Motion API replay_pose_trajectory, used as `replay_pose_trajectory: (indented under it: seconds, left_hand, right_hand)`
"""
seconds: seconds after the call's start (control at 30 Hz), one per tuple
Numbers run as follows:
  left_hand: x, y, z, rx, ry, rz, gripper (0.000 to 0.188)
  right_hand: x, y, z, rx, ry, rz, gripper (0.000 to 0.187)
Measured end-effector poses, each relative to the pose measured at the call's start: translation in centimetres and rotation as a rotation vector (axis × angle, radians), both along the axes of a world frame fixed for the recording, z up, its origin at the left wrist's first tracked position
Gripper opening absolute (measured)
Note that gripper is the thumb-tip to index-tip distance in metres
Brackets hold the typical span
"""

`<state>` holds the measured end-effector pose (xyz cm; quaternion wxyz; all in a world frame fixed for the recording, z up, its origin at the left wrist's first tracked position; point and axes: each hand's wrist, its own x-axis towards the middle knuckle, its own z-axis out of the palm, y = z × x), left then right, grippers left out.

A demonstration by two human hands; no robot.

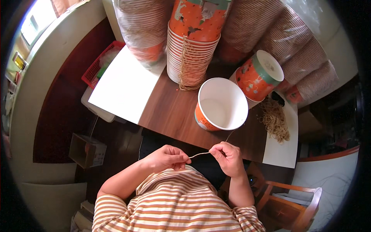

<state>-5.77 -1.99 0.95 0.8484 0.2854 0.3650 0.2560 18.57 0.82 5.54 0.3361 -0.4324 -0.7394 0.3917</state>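
Observation:
My left hand (173, 157) pinches one end of a short length of thin tan string (199, 154) in front of my body. My right hand (227, 156) grips the same string farther along, between thumb and forefinger. Between the two hands the string runs slightly curved. A thin tail rises from behind my right hand toward the table edge. Just beyond my hands, a white-lined paper bucket (223, 103) with an orange printed outside stands on the brown and white table (166, 112), its mouth facing me. Nothing shows inside it.
Behind the bucket stands a tall nested bucket stack (193, 58) draped with tan strings. Bagged stacks (143, 29) crowd the back. At right are an upside-down bucket (255, 75) and a tangled string bundle (276, 120). A wooden chair (288, 207) sits lower right, a cardboard box (88, 150) lower left.

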Motion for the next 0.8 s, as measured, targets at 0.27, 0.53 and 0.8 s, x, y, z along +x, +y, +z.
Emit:
replay_pose_trajectory:
  seconds: [0.27,0.53,0.8]
  left_hand:
    - [1.0,0.0,2.9,0.255,0.199,-0.078,0.025]
    - [1.0,0.5,3.2,0.307,0.216,-0.046,0.026]
    - [0.7,1.1,3.3,0.146,0.133,-0.029,0.025]
  right_hand:
    - [-1.2,-1.1,1.4,0.084,-0.092,0.246,0.060]
    - [-3.9,-2.4,-0.8,-0.192,0.141,0.092,0.026]
    - [-3.6,-1.7,-1.0,0.185,0.070,0.007,0.014]
